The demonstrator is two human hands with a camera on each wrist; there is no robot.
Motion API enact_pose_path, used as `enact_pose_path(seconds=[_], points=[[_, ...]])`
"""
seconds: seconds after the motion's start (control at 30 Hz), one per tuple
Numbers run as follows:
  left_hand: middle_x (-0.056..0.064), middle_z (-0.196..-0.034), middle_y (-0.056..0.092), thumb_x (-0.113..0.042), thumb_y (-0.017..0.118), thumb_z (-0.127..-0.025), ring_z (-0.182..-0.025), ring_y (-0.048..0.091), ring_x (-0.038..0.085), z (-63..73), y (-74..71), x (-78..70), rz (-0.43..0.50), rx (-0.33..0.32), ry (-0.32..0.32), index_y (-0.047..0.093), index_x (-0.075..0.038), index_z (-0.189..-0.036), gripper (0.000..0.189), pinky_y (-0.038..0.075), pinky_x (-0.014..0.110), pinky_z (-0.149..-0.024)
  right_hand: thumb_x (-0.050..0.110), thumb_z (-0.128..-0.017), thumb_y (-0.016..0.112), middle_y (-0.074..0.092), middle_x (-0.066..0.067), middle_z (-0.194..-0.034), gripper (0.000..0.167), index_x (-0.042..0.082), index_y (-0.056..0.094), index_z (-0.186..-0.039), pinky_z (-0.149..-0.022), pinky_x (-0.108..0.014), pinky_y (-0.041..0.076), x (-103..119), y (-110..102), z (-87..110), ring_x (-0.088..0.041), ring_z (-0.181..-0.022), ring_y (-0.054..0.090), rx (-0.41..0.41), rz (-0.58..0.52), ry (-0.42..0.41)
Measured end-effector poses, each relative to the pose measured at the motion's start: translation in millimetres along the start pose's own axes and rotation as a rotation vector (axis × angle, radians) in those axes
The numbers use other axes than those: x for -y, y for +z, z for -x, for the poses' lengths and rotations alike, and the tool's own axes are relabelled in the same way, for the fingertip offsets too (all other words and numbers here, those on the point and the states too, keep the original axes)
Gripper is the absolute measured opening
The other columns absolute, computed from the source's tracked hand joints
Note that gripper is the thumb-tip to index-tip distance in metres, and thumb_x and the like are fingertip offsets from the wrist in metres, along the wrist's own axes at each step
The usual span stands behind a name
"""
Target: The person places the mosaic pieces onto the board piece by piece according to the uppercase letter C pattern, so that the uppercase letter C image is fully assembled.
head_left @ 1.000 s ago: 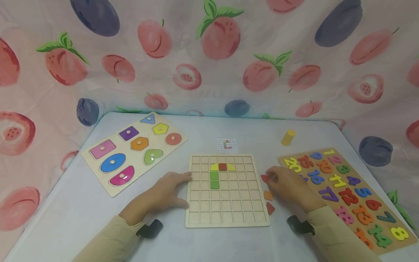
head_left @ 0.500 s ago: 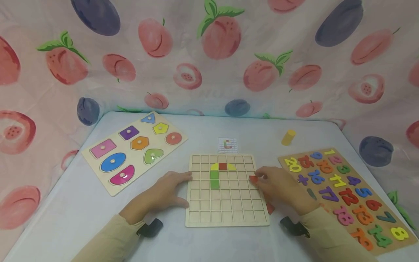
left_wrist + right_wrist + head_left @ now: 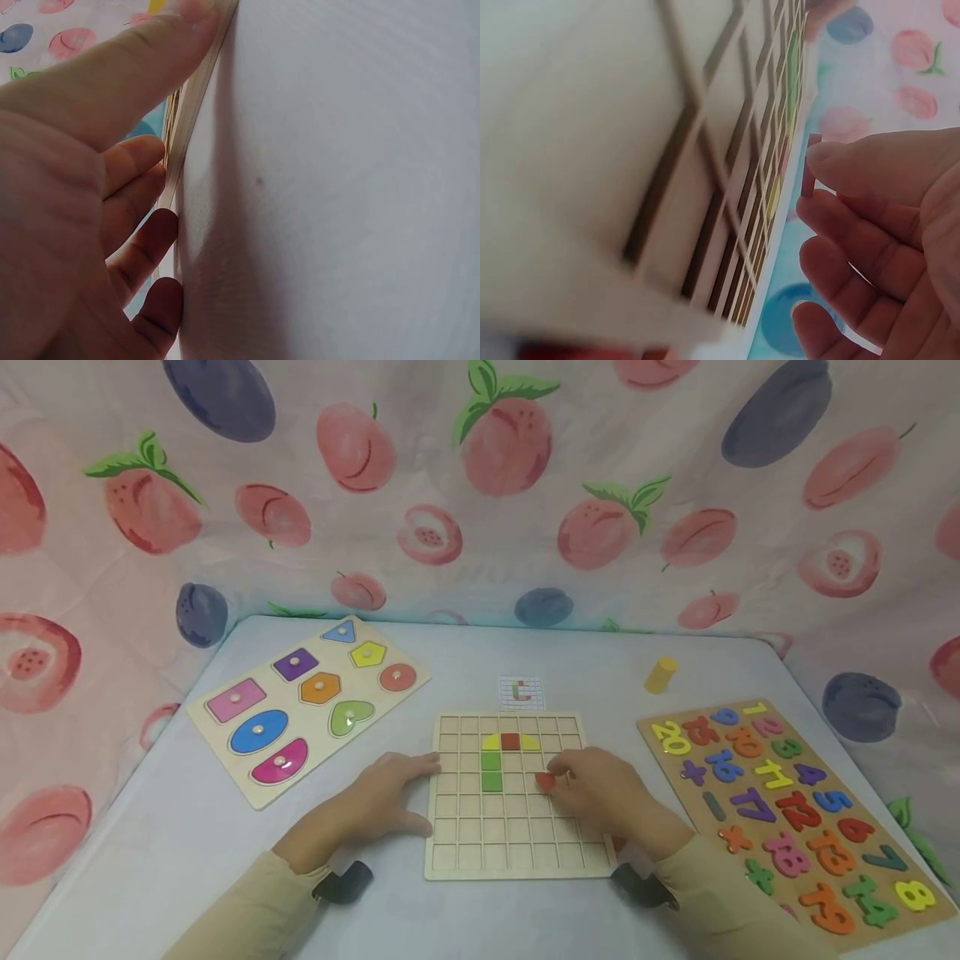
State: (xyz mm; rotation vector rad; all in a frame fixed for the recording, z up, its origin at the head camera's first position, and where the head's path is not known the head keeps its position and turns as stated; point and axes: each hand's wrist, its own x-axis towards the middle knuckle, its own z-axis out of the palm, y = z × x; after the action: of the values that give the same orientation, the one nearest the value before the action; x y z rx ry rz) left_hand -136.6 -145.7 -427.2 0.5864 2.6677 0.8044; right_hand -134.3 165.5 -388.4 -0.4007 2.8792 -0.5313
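Observation:
A square wooden grid board [image 3: 468, 832] lies at the middle of the table. Set in its upper cells are two yellow rounded tiles [image 3: 530, 742], a red square tile [image 3: 510, 742] and two green tiles [image 3: 491, 771]. My left hand [image 3: 381, 797] rests at the board's left side, thumb and fingers spread; in the left wrist view the thumb [image 3: 135, 71] touches the board's edge. My right hand [image 3: 606, 792] pinches a small red tile [image 3: 545, 782] between thumb and fingertips, over the board's right half. Edge-on in the right wrist view, the red tile [image 3: 808, 166] appears above the grid.
A small pattern card [image 3: 521, 693] lies behind the board. To the left is a knobbed shape puzzle [image 3: 300, 789], to the right a number puzzle [image 3: 892, 920]. A yellow cylinder [image 3: 661, 676] stands at the back right. Another red tile [image 3: 619, 843] shows partly by the board's right edge.
My right hand has carried the red tile left from beside the board to over its grid. The orange square tile is now hidden under the hand. My left hand has stayed in place.

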Motion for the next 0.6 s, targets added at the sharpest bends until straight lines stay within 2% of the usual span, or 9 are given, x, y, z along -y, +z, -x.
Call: enact_pose_path(seconds=[0.37, 0.6], points=[[-0.003, -0.152, 0.047, -0.026, 0.091, -0.072, -0.135, 0.042, 0.027, 1.6, -1.2, -0.5, 0.028, 0.000, 0.012, 0.054, -0.015, -0.146, 0.083, 0.039, 0.046, -0.109, 0.025, -0.089, 0.074, 0.071, 0.004, -0.094, 0.018, 0.014, 0.075, -0.103, -0.074, -0.035, 0.051, 23, 10, -5.5, -0.015, -0.084, 0.059, -0.008, -0.002, -0.090], [-0.004, -0.152, 0.047, -0.025, 0.091, -0.072, -0.135, 0.042, 0.027, 1.4, -1.3, -0.5, 0.028, -0.001, 0.010, 0.054, -0.016, -0.146, 0.083, 0.039, 0.046, -0.109, 0.021, -0.090, 0.072, 0.074, 0.003, -0.096, 0.017, 0.012, 0.075, -0.104, -0.076, -0.038, 0.053, 35, 15, -7.8, -0.018, -0.091, 0.066, 0.004, -0.010, -0.154]])
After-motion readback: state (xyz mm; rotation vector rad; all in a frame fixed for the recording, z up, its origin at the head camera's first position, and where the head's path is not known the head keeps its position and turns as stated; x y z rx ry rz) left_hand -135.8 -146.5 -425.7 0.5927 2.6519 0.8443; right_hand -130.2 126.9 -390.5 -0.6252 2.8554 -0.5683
